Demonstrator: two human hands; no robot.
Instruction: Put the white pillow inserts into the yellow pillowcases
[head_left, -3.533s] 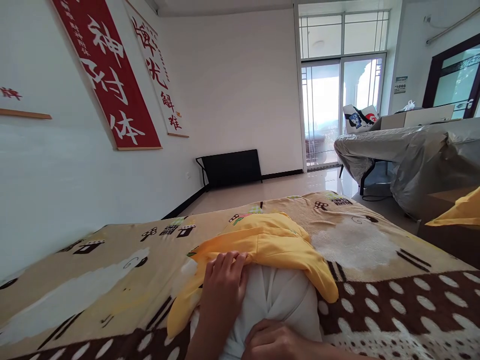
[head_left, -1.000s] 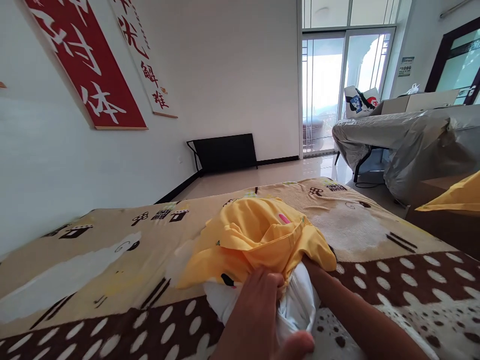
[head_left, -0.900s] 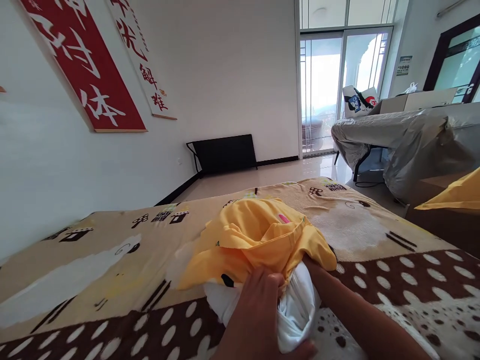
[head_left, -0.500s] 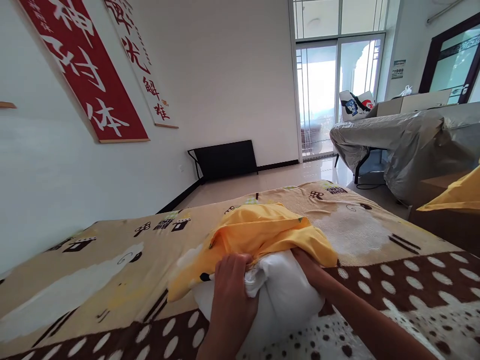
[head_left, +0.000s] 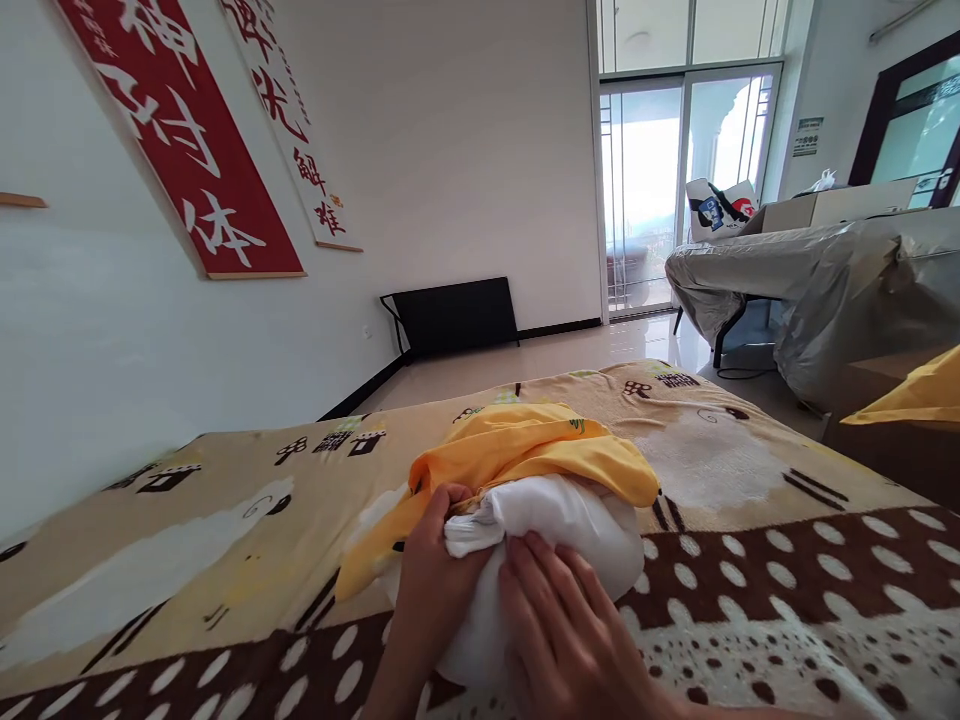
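A white pillow insert [head_left: 581,515] lies on the bed, its far part tucked inside a yellow pillowcase [head_left: 517,445]. My left hand [head_left: 439,575] is closed around a bunched fold of the white insert near the pillowcase's opening edge; the thumb lies by the yellow cloth. My right hand [head_left: 562,610] rests on the near part of the insert, fingers stretched out and pressing against the white fabric. The palm's underside is hidden.
A beige and brown fleece blanket [head_left: 300,560] with sheep and dots spreads under everything. More yellow cloth [head_left: 911,395] sits at the right edge. Beyond the bed, a folded black table [head_left: 457,315] leans on the wall, and a plastic-covered table [head_left: 757,260] carries boxes.
My right hand has come out from under the pillowcase's right side and now lies on the near white insert. My left hand keeps its grip, shifted slightly left. The pillowcase's right edge has pulled back.
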